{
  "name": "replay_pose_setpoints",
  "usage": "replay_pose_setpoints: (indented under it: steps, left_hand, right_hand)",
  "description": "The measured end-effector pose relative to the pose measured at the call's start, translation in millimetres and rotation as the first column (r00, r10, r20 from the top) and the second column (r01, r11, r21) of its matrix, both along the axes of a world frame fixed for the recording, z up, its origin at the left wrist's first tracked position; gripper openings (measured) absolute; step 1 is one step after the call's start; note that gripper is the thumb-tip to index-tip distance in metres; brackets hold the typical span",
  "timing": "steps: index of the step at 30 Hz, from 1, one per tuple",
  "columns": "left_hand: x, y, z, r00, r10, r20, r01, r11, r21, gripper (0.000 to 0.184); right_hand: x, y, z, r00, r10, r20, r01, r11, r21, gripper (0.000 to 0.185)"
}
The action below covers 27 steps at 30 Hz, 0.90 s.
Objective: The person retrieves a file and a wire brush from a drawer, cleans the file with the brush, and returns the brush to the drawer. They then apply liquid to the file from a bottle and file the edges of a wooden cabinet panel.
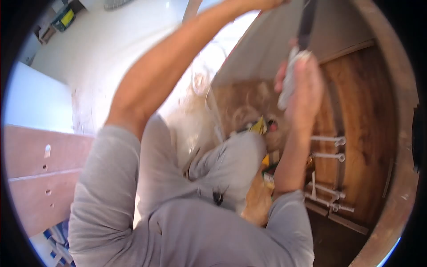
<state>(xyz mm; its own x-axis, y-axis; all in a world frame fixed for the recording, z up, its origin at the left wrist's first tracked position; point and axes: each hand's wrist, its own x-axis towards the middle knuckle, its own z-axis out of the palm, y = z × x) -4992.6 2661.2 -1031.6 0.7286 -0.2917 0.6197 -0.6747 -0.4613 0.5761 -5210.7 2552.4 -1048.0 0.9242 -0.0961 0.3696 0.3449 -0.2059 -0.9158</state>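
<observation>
In the head view, the right hand [307, 84] is raised on the right side, its fingers closed around a pale, whitish, elongated handle [289, 82] that stands nearly upright. A long dark flat strip [308, 26] runs up from the top of this grip to the upper edge (blur hides whether the two are joined). The left hand [272, 4] is at the top edge, mostly cut off, so I cannot tell whether its fingers are open or closed; it is near the dark strip, with a gap between them.

Beneath the hands lies a broad greyish panel [262, 51], and to the right is a glossy brown wooden panel [364, 129] with several white rods with ringed ends [327, 155] beside the right forearm. Past the bent knee in grey trousers [242, 149] sits a small yellow object [258, 125] (too blurred to name). At far left stands a pinkish-brown panelled unit with small holes [31, 155]; a dark green box with a yellow patch [63, 19] rests at upper left on the pale floor [102, 42].
</observation>
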Motion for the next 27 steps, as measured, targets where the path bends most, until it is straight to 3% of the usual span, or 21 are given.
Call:
replay_pose_setpoints:
  steps: [2, 4, 6, 9, 12, 14, 16, 19, 22, 27]
  left_hand:
    - [0, 1, 2, 0.997, -0.029, 0.070, 0.028, 1.000, 0.008, 0.032]
    - [-15, 3, 10, 0.995, -0.064, -0.081, 0.060, 0.997, -0.047, 0.040]
    - [-10, 4, 4, 0.989, -0.113, -0.099, 0.100, 0.987, -0.128, 0.041]
    - [-14, 27, 18, 0.939, -0.303, -0.161, 0.282, 0.949, -0.143, 0.043]
    - [-18, 38, 34, 0.919, -0.348, -0.185, 0.258, 0.886, -0.386, 0.041]
    - [-14, 46, 63, 0.902, -0.424, -0.083, 0.283, 0.725, -0.628, 0.050]
    - [-21, 42, 100, 0.934, -0.355, 0.036, 0.287, 0.687, -0.667, 0.045]
    - [-10, 28, 135, 0.958, -0.287, -0.025, 0.219, 0.783, -0.582, 0.041]
    - [-1, 28, 144, 0.928, -0.361, -0.090, 0.265, 0.811, -0.521, 0.040]
    - [-3, 20, 146, 0.931, -0.347, -0.116, 0.227, 0.796, -0.561, 0.033]
  right_hand:
    - [-5, -5, -2, 0.996, -0.068, -0.051, 0.068, 0.998, 0.005, 0.037]
    - [-17, -7, 1, 0.998, -0.066, 0.011, 0.066, 0.998, 0.000, 0.041]
    - [-19, -7, 11, 0.998, -0.038, 0.044, 0.038, 0.999, -0.006, 0.043]
    - [-18, -3, 25, 0.991, -0.133, 0.022, 0.135, 0.980, -0.145, 0.045]
    - [7, -8, 14, 0.968, -0.194, 0.160, 0.229, 0.942, -0.245, 0.045]
    - [14, -5, 14, 0.964, -0.198, 0.176, 0.231, 0.953, -0.197, 0.044]
    - [21, -5, 17, 0.963, -0.200, 0.182, 0.232, 0.957, -0.175, 0.044]
    - [29, -11, 19, 0.948, -0.230, 0.221, 0.280, 0.933, -0.227, 0.044]
    - [32, -13, 20, 0.945, -0.239, 0.225, 0.294, 0.921, -0.256, 0.043]
    - [36, -9, 16, 0.918, -0.261, 0.297, 0.346, 0.896, -0.280, 0.041]
